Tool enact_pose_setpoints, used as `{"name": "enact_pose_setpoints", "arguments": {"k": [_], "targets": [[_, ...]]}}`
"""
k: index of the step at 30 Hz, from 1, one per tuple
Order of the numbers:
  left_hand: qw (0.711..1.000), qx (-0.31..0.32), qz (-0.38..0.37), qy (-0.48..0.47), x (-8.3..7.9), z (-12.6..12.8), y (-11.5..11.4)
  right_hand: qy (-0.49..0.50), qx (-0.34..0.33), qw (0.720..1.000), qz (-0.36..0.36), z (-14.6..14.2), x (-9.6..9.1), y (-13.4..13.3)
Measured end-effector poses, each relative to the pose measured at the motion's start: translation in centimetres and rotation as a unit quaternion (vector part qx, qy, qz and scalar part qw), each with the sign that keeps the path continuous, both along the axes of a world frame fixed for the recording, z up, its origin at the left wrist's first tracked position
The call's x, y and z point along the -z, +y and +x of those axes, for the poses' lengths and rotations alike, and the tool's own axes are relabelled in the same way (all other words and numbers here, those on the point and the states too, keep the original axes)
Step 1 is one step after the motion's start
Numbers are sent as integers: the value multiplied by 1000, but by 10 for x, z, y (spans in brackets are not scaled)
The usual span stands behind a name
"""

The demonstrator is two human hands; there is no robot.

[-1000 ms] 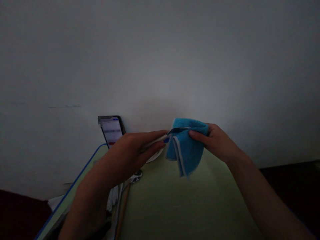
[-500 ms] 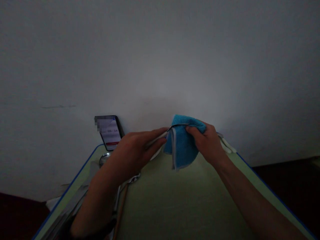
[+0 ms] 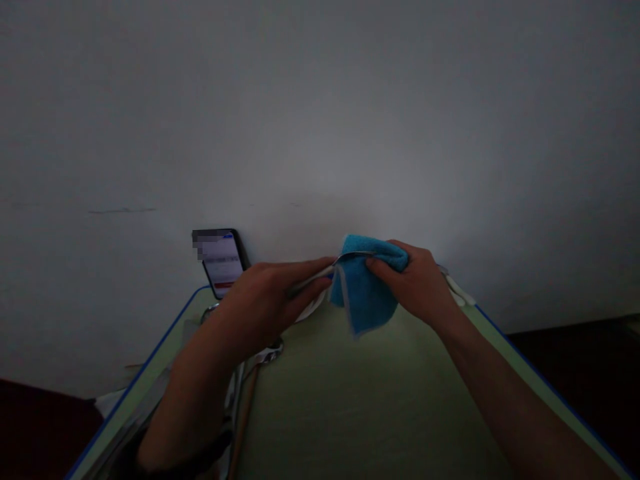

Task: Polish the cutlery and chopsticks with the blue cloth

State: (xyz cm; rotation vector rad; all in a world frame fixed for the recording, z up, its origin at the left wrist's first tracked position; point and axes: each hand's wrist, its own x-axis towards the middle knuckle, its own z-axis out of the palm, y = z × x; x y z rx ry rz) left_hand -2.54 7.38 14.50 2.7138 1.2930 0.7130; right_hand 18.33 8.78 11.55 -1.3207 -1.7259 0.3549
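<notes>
My left hand (image 3: 267, 293) pinches the pale handle of a thin metal utensil (image 3: 341, 258) between thumb and fingers. Its curved end points right and runs into a blue cloth (image 3: 367, 300); seen edge-on, its exact kind cannot be made out. My right hand (image 3: 417, 277) is closed on this cloth, thumb in front and fingers behind, with the fold wrapped around the utensil's far end. The rest of the cloth, edged in light grey, hangs down above the table.
A phone (image 3: 220, 267) leans against the wall at the back left of the green table (image 3: 370, 407). Metal utensils (image 3: 269, 353) and a brown stick-like handle (image 3: 245, 413) lie by my left forearm. White cloth-like items (image 3: 459, 291) sit behind my right wrist; something round and white (image 3: 313, 308) shows under my left hand.
The right hand and cloth have shifted slightly left along the utensil, and the cloth's hanging folds have changed shape. Both hands keep their hold. The camera view has moved a little.
</notes>
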Motion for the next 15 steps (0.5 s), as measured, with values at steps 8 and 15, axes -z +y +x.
{"name": "enact_pose_setpoints", "arguments": {"k": [8,15], "targets": [[1000,-1,-4,2,-2,1,-2,-13,-22,1000,12,0,-2,-1],[1000,5,5,-6,0,2,-3,-6,-38,999,-1,3,0,1]]}}
